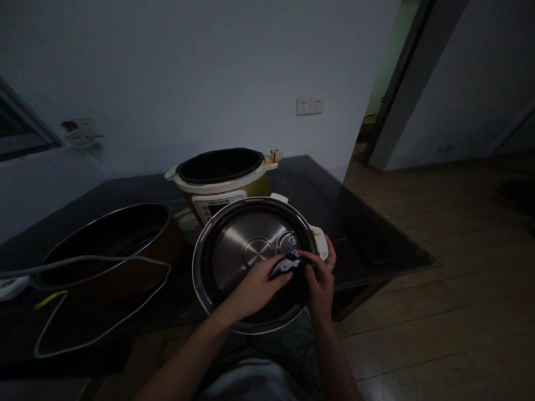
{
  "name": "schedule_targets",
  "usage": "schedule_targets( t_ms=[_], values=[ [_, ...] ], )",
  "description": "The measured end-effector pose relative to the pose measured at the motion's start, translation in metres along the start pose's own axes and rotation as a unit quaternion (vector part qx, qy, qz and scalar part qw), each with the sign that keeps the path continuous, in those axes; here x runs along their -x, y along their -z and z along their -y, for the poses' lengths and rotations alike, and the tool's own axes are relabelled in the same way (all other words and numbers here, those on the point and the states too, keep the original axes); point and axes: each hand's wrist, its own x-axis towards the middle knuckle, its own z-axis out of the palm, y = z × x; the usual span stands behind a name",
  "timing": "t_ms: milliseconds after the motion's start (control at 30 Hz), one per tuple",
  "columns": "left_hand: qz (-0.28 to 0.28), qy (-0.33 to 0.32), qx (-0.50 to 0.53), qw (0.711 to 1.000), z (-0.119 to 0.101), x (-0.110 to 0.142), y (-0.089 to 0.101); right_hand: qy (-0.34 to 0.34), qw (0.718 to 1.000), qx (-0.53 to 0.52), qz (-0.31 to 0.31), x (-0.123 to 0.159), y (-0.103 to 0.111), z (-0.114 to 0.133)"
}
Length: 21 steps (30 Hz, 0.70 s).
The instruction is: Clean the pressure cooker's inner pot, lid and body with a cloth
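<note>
A round pressure cooker lid (234, 245) is tilted up in front of me, its shiny metal inner side facing me. My left hand (261, 278) lies over the lid, its fingers closed on a small dark piece with pale patches (286, 268); I cannot tell whether it is cloth or rubber. My right hand (321, 278) grips the lid's right edge below the white side tab (320, 243). Its fingers reach in to the dark piece. Near the lid's right side sits a small round valve (291, 240).
Behind the lid stands the open electric pressure cooker body (225, 186) on the dark table (317, 189). A wide brown pot (125, 273) is at left, with a pale cord (112, 333) looping in front. A wall socket (310, 106) is behind; tiled floor (418, 334) lies right.
</note>
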Motion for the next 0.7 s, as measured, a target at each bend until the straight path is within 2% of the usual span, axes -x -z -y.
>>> schedule_targets(
  t_ms=[100,233,433,633,700],
  values=[
    [0.001,-0.023,-0.028,0.999,-0.001,0.001,-0.001,0.022,0.999,-0.008,0.030,0.001,0.004,-0.003],
    [0.015,-0.058,-0.075,0.995,-0.002,0.001,0.001,-0.015,0.999,-0.032,0.031,0.003,0.006,-0.010],
    [-0.028,-0.077,-0.153,0.985,0.002,0.011,-0.005,-0.052,0.989,-0.101,-0.098,0.002,-0.004,-0.010],
    [-0.006,-0.063,-0.287,0.956,0.024,0.040,-0.028,-0.134,0.971,-0.156,-0.120,-0.001,-0.008,0.006],
    [-0.017,-0.064,-0.338,0.939,0.030,0.044,-0.032,-0.188,0.951,-0.199,-0.143,0.000,-0.008,0.008]
  ],
)
